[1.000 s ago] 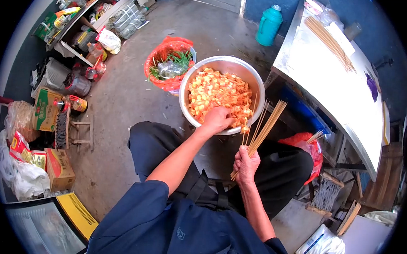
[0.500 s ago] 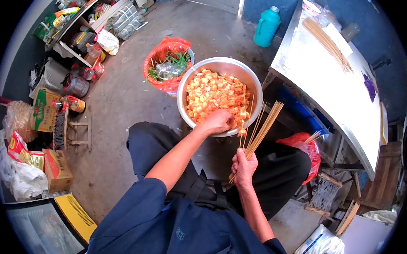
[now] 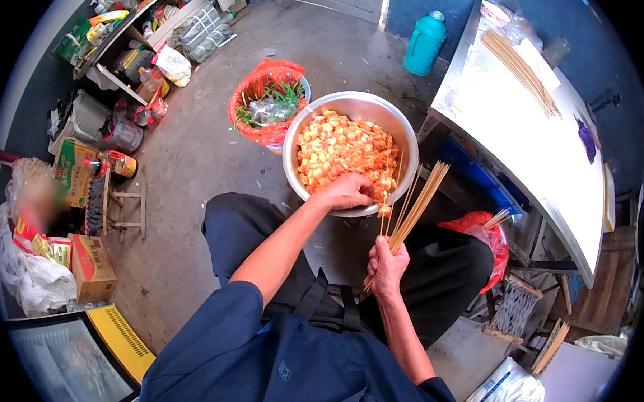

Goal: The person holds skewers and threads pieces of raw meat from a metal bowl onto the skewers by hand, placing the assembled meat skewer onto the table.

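Observation:
A wide metal bowl (image 3: pixel 406 122) holds many orange-red coated chunks (image 3: pixel 342 148). My left hand (image 3: pixel 347 191) is over the bowl's near rim, its fingers curled together at the chunks; what they pinch is hidden. Beside it, at the bowl's near right edge, my right hand (image 3: pixel 387 265) grips a bundle of thin wooden skewers (image 3: pixel 421 205), which fan upward. A few skewers stand apart from the bundle, and one carries chunks (image 3: pixel 384 210) just above my right fingers.
Left of the bowl stands a bucket with a red bag (image 3: pixel 245 118) and green stalks. A white table (image 3: pixel 512 130) with more skewers is at right, a teal flask (image 3: pixel 424 44) behind. A red bag (image 3: pixel 497 262) lies beside my right knee.
My left hand has shifted slightly at the near edge of the bowl. My right hand keeps its grip on the skewers. A blurred patch now shows over the bags at far left.

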Demonstrator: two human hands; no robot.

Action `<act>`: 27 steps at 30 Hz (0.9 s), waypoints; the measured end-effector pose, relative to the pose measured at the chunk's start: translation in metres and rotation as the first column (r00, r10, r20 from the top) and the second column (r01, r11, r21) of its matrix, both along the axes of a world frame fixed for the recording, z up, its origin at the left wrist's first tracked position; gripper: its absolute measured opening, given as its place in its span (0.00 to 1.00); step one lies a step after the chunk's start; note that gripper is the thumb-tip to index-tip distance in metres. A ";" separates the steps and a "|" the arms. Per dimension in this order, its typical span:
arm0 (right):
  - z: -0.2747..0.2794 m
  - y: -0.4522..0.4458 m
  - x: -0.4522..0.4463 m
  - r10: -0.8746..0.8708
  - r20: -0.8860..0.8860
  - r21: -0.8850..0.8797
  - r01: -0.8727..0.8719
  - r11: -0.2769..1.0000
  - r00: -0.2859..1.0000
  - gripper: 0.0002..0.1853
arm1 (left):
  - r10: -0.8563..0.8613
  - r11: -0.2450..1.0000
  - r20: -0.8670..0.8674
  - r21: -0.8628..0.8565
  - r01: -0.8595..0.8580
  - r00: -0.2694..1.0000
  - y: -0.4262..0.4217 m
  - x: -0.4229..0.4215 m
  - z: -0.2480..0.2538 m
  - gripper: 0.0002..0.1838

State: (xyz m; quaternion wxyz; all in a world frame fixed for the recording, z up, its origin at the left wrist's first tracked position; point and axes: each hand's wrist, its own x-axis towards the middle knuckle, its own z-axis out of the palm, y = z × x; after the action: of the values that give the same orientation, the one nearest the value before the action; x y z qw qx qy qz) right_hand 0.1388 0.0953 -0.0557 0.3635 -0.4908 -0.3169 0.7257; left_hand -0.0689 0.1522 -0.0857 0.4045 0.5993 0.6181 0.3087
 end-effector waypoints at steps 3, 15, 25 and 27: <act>0.000 0.001 0.000 -0.001 0.006 0.006 0.001 1.000 1.000 0.07 | -0.003 0.998 0.203 -0.059 0.016 0.979 0.001 -0.001 -0.002 0.13; 0.002 -0.004 -0.001 0.053 0.032 0.037 -0.055 0.998 0.998 0.07 | 0.534 0.830 0.753 -0.380 -0.408 0.385 0.006 -0.014 -0.001 0.04; -0.010 -0.020 -0.005 0.232 0.088 0.053 -0.237 0.970 0.969 0.07 | 0.508 0.744 0.861 -0.442 -0.500 -0.005 0.004 -0.022 0.010 0.05; -0.011 -0.019 -0.005 0.228 0.100 0.049 -0.233 0.971 0.969 0.07 | 0.501 0.733 0.865 -0.443 -0.515 -0.031 0.004 -0.022 0.012 0.05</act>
State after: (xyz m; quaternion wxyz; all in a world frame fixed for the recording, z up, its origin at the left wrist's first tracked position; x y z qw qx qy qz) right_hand 0.1341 0.0759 -0.0664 0.2762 -0.4729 -0.4105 0.7291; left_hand -0.0912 0.1560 -0.0734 0.5475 0.0029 0.3970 0.7366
